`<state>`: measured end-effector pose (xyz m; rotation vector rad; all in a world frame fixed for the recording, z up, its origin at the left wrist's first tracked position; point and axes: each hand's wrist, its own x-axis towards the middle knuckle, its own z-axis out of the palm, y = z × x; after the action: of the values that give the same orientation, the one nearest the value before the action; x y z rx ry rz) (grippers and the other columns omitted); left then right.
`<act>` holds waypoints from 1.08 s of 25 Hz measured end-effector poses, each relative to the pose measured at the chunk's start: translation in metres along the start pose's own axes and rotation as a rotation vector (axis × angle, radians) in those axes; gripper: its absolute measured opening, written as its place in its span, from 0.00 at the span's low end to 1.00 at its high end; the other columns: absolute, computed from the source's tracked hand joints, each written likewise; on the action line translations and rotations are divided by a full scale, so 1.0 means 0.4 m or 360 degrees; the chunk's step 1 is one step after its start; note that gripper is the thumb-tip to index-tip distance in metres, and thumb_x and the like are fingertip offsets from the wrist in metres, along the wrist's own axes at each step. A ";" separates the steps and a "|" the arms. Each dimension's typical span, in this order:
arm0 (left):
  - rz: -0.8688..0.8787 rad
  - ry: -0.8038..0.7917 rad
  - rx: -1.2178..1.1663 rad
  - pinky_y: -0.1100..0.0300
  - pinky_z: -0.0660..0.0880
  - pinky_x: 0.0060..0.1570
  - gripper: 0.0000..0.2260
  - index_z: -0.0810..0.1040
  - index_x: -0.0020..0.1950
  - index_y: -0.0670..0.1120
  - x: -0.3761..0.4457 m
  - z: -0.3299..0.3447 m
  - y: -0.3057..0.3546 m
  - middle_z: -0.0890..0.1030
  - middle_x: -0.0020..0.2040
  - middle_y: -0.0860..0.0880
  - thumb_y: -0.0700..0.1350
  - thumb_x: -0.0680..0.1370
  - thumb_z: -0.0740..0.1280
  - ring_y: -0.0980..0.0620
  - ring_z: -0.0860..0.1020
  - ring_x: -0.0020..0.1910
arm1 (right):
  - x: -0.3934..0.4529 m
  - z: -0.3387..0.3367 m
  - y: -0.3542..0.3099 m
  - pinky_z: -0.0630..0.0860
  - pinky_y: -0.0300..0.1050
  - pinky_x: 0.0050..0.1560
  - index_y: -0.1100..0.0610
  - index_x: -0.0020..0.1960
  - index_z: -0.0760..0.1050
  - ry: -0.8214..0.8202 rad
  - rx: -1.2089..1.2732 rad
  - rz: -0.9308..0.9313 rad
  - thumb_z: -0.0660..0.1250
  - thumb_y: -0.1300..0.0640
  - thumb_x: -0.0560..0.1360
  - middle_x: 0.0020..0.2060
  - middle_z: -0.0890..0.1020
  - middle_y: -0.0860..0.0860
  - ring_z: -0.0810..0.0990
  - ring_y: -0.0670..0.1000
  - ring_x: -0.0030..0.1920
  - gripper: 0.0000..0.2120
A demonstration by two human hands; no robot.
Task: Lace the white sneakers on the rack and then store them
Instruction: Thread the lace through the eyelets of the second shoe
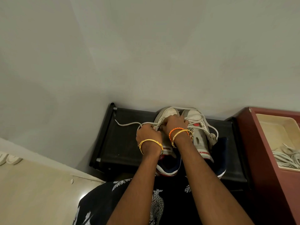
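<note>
Both white sneakers (183, 127) sit on the black rack (126, 143), under your knuckles. Your left hand (148, 135) pinches the lace (129, 124); your right hand (174, 125) curls on the eyelets. Keep tension even, pull each crossing snug.

The head camera is looking steeply down from close above at the black rack (129, 143) standing against the wall (146, 54).
</note>
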<state>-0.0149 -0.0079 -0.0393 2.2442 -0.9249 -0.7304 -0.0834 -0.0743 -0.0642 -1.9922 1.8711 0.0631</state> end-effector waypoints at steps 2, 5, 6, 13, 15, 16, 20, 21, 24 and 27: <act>-0.0030 0.0010 -0.0014 0.63 0.69 0.42 0.10 0.80 0.57 0.41 0.000 0.000 -0.001 0.81 0.52 0.43 0.41 0.79 0.64 0.48 0.79 0.51 | -0.011 -0.007 0.009 0.65 0.56 0.67 0.54 0.55 0.81 0.0010 0.0117 -0.0020 0.65 0.50 0.74 0.60 0.75 0.57 0.68 0.61 0.65 0.14; -0.0080 0.0029 -0.0031 0.63 0.69 0.41 0.11 0.79 0.59 0.41 0.000 0.001 0.000 0.82 0.53 0.43 0.41 0.79 0.63 0.46 0.79 0.52 | -0.035 -0.061 0.040 0.76 0.53 0.52 0.61 0.39 0.82 0.0084 0.0633 0.0030 0.66 0.58 0.69 0.45 0.81 0.60 0.78 0.60 0.49 0.08; -0.0103 0.0033 -0.0039 0.63 0.69 0.41 0.11 0.79 0.59 0.41 -0.001 0.001 0.002 0.81 0.53 0.43 0.41 0.79 0.63 0.46 0.79 0.52 | -0.044 -0.095 0.058 0.76 0.50 0.46 0.65 0.36 0.80 0.0069 0.0764 0.0058 0.65 0.61 0.68 0.38 0.80 0.60 0.78 0.59 0.42 0.09; -0.0160 0.0002 -0.0032 0.62 0.70 0.41 0.11 0.79 0.60 0.42 -0.001 0.000 0.008 0.81 0.55 0.43 0.40 0.78 0.64 0.46 0.80 0.52 | -0.103 -0.261 0.163 0.72 0.40 0.37 0.58 0.28 0.70 0.0691 0.2702 0.0442 0.59 0.66 0.72 0.20 0.75 0.47 0.75 0.50 0.31 0.15; -0.0139 -0.0006 -0.0011 0.62 0.70 0.41 0.11 0.79 0.59 0.42 -0.001 0.003 0.007 0.81 0.54 0.43 0.40 0.78 0.64 0.46 0.80 0.52 | -0.099 -0.224 0.129 0.75 0.42 0.34 0.60 0.32 0.67 0.0674 0.2911 0.0485 0.57 0.64 0.73 0.22 0.75 0.51 0.76 0.53 0.28 0.11; -0.0125 -0.0007 -0.0001 0.62 0.70 0.41 0.11 0.79 0.59 0.42 -0.002 0.004 0.006 0.81 0.54 0.43 0.41 0.79 0.64 0.46 0.80 0.51 | -0.088 -0.199 0.111 0.73 0.41 0.30 0.60 0.34 0.67 0.0720 0.2584 0.0459 0.59 0.62 0.73 0.24 0.74 0.51 0.74 0.53 0.26 0.10; -0.0070 0.0003 0.0041 0.62 0.69 0.40 0.10 0.80 0.57 0.42 -0.001 0.004 0.002 0.82 0.52 0.43 0.41 0.78 0.64 0.47 0.80 0.50 | -0.044 -0.091 0.053 0.72 0.44 0.40 0.55 0.50 0.70 0.0417 0.0761 -0.0090 0.66 0.56 0.73 0.36 0.76 0.52 0.76 0.55 0.39 0.08; -0.0057 -0.0001 0.0041 0.62 0.69 0.40 0.10 0.80 0.57 0.42 -0.001 0.003 0.002 0.82 0.52 0.43 0.41 0.78 0.64 0.47 0.80 0.50 | -0.033 -0.065 0.041 0.73 0.46 0.46 0.56 0.54 0.72 0.0237 0.0430 -0.0170 0.66 0.54 0.74 0.42 0.78 0.53 0.77 0.56 0.46 0.10; -0.0021 -0.0004 0.0047 0.63 0.69 0.41 0.10 0.79 0.58 0.41 -0.006 0.001 0.005 0.82 0.53 0.43 0.41 0.79 0.64 0.47 0.80 0.51 | -0.005 -0.017 0.007 0.74 0.49 0.54 0.58 0.59 0.75 0.0018 0.0020 -0.0188 0.64 0.53 0.77 0.55 0.79 0.58 0.78 0.59 0.56 0.14; -0.0036 0.0005 0.0042 0.62 0.69 0.41 0.10 0.79 0.58 0.41 -0.005 0.002 0.003 0.82 0.52 0.43 0.41 0.79 0.64 0.47 0.80 0.50 | -0.007 -0.007 -0.011 0.75 0.46 0.53 0.60 0.59 0.77 0.0004 0.0053 -0.0179 0.62 0.55 0.78 0.55 0.80 0.59 0.79 0.58 0.54 0.14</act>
<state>-0.0173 -0.0074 -0.0384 2.2814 -0.9142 -0.7286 -0.0802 -0.0724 -0.0598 -2.0716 1.7465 -0.0023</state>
